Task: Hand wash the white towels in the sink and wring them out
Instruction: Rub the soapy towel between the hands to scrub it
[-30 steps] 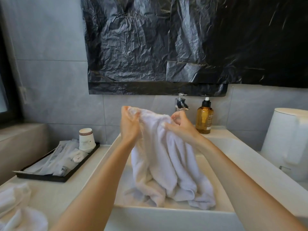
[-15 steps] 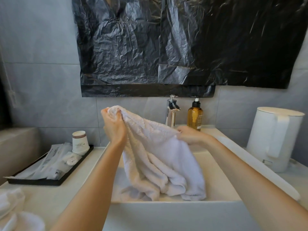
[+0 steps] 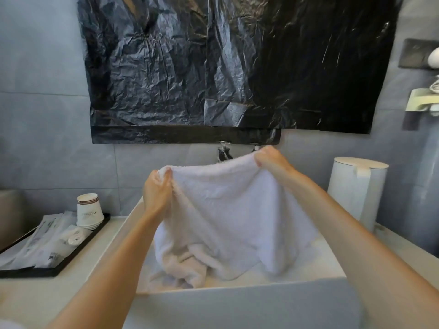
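Tension now runs along the top edge of the white terry-cloth towel (image 3: 232,210), which was bunched between the hands half a second ago. The left hand (image 3: 156,193) pinches one upper corner above the left side of the white rectangular ceramic sink (image 3: 237,302), fingers curled round the cloth. The right hand (image 3: 270,160) has risen and moved away from the left. It grips the opposite corner above the back right of the sink, just in front of the chrome tap (image 3: 223,153).

The towel hangs as a broad sheet, with its lower part heaped in the sink. Whether the crumpled mass at the sink's front left is the same towel or a second one cannot be told. No water is seen running. In my judgement, the towel is being opened out for a fresh hold and wringing is not yet done.
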Motion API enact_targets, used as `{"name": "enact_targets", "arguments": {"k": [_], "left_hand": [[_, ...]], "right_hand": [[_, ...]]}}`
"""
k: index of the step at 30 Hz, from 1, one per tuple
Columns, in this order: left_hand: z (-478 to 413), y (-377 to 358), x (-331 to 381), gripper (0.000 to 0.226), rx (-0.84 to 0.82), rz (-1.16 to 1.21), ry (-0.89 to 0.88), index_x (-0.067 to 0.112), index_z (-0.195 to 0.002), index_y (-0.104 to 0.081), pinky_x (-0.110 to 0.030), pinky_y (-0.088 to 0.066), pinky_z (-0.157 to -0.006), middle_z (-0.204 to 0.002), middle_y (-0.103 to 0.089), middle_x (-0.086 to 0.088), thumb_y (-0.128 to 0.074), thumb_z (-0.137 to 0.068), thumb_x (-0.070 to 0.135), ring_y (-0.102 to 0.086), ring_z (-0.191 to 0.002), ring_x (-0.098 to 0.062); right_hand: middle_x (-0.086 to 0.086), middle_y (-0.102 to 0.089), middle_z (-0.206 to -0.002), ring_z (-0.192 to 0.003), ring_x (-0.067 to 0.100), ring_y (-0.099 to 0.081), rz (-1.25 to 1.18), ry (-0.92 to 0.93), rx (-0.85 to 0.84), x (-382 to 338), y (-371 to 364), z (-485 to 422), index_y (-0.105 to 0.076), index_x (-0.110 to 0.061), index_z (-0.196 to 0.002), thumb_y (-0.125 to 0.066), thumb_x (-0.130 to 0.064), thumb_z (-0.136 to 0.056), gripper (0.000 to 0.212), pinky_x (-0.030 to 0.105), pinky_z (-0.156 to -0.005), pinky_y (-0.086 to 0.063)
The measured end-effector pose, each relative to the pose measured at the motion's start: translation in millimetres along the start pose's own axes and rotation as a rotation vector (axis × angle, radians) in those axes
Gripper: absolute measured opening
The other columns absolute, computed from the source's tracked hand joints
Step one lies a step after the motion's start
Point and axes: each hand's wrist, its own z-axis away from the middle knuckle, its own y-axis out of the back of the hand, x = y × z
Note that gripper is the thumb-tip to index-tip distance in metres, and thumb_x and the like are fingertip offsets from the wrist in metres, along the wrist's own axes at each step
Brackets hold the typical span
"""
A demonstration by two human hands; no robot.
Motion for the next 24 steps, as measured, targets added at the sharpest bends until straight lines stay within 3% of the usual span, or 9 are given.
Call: {"name": "enact_targets", "arguments": {"k": [2, 5, 7, 10, 15, 17, 19, 22, 24], "left_hand": [[1.3, -2.2, 0.3, 0.023, -0.019, 0.079, 0.082, 0.010, -0.095, -0.052, -0.032, -0.038, -0.075, -0.083, -0.053, -0.001, -0.044, -0.101, 0.031, -0.052, -0.086, -0.024], [4.5, -6.9, 4.3, 0.023, -0.058, 0.151, 0.190, 0.012, -0.097, -0.055, -0.033, -0.040, -0.077, -0.084, -0.054, -0.001, -0.042, -0.099, 0.032, -0.053, -0.087, -0.024], [10.1, -10.4, 8.6, 0.025, -0.109, 0.188, 0.232, 0.011, -0.102, -0.056, -0.028, -0.042, -0.068, -0.084, -0.053, -0.002, -0.041, -0.100, 0.031, -0.052, -0.075, -0.017], [22.0, -15.8, 19.8, 0.030, -0.203, 0.243, 0.250, 0.011, -0.092, -0.057, -0.024, -0.044, -0.059, -0.083, -0.056, -0.005, -0.042, -0.100, 0.036, -0.052, -0.068, -0.014], [38.9, -24.3, 27.6, 0.037, -0.294, 0.273, 0.221, 0.017, -0.078, -0.057, -0.025, -0.037, -0.049, -0.071, -0.057, 0.000, -0.038, -0.100, 0.040, -0.052, -0.058, -0.013], [46.8, -31.9, 27.3, 0.037, -0.337, 0.261, 0.132, 0.019, -0.080, -0.061, -0.025, -0.043, -0.057, -0.077, -0.063, 0.002, -0.038, -0.102, 0.037, -0.058, -0.068, -0.010], [45.6, -34.5, 26.6, 0.038, -0.288, 0.222, 0.091, 0.016, -0.075, -0.059, -0.028, -0.043, -0.062, -0.078, -0.063, -0.001, -0.038, -0.103, 0.033, -0.057, -0.072, -0.014], [33.5, -30.8, 19.7, 0.036, -0.201, 0.217, 0.171, 0.013, -0.066, -0.045, -0.031, -0.035, -0.054, -0.066, -0.054, -0.003, -0.039, -0.099, 0.025, -0.048, -0.066, -0.020], [38.5, -28.6, 23.1, 0.037, -0.280, 0.319, 0.293, 0.013, -0.070, -0.054, -0.025, -0.036, -0.049, -0.060, -0.054, -0.002, -0.042, -0.099, 0.032, -0.049, -0.056, -0.017]], "right_hand": [[0.006, -0.039, -0.075, -0.072, 0.021, -0.040, -0.262, -0.220, -0.324, 15.0, -9.9, 6.8, -0.039, -0.018, -0.072, -0.054, -0.026, -0.077, 0.017, 0.036, -0.071, -0.033], [0.006, -0.046, -0.060, -0.050, 0.010, -0.046, -0.311, -0.166, -0.424, 19.4, -33.9, 16.6, -0.050, -0.008, -0.070, -0.043, -0.010, -0.096, 0.027, 0.023, -0.049, -0.035], [0.006, -0.046, -0.063, -0.048, 0.003, -0.041, -0.117, 0.021, -0.359, 6.8, -59.1, 26.6, -0.052, -0.002, -0.075, -0.042, -0.011, -0.101, 0.029, 0.018, -0.046, -0.030], [0.009, -0.059, -0.095, -0.081, 0.012, -0.052, -0.046, 0.149, -0.238, -2.7, -104.8, 32.2, -0.054, -0.001, -0.099, -0.045, -0.023, -0.101, 0.024, 0.027, -0.072, -0.040], [0.003, -0.055, -0.092, -0.092, 0.022, -0.056, -0.114, 0.030, 0.110, -1.5, -141.5, 21.7, -0.049, -0.011, -0.100, -0.039, -0.030, -0.102, 0.021, 0.036, -0.082, -0.043], [0.003, -0.056, -0.093, -0.097, 0.025, -0.057, -0.168, -0.058, 0.229, 1.3, -138.5, 13.8, -0.047, -0.013, -0.098, -0.039, -0.030, -0.102, 0.020, 0.039, -0.085, -0.045], [-0.002, -0.056, -0.086, -0.087, 0.019, -0.057, -0.177, 0.014, 0.247, 5.6, -143.1, 22.1, -0.048, -0.014, -0.097, -0.040, -0.030, -0.102, 0.019, 0.033, -0.077, -0.046], [-0.008, -0.054, -0.075, -0.071, 0.007, -0.053, -0.121, 0.162, 0.180, 6.4, -154.1, 39.2, -0.052, -0.013, -0.095, -0.045, -0.029, -0.099, 0.019, 0.022, -0.061, -0.040], [-0.007, -0.053, -0.077, -0.074, 0.010, -0.053, -0.160, 0.105, 0.220, 5.0, -150.8, 28.8, -0.051, -0.013, -0.095, -0.044, -0.028, -0.100, 0.018, 0.024, -0.060, -0.039]]}}
